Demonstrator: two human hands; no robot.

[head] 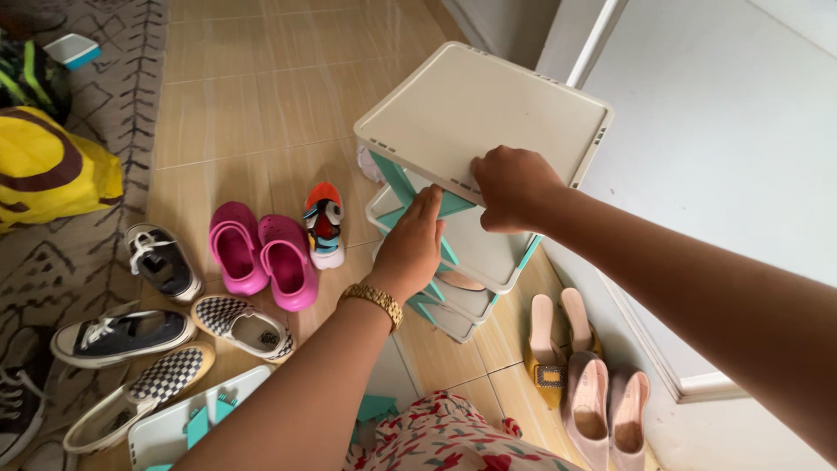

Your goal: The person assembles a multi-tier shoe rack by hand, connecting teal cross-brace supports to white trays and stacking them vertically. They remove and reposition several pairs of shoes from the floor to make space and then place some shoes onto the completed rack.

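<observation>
Tiled floor [261, 96], beige, patterned rug [113, 105] at left of frame. Centre frame: stacked shoe rack [484, 109], cream trays with teal supports. Right hand [514, 187], fingers curled, pressing on front edge of top tray. Left hand [410, 249], fingers straight and together, flat against teal support below; gold watch [377, 301] at wrist. Left of rack: pink clogs [261, 253], checkered slip-ons [244, 327], sneakers. Lower right: beige mules [602, 410]

Left hand [410, 249] fingers [427, 205] tucked under rack's top tray [436, 105]; lower trays [453, 318] mostly hidden; black sneaker [17, 410] cut off by edge.
</observation>
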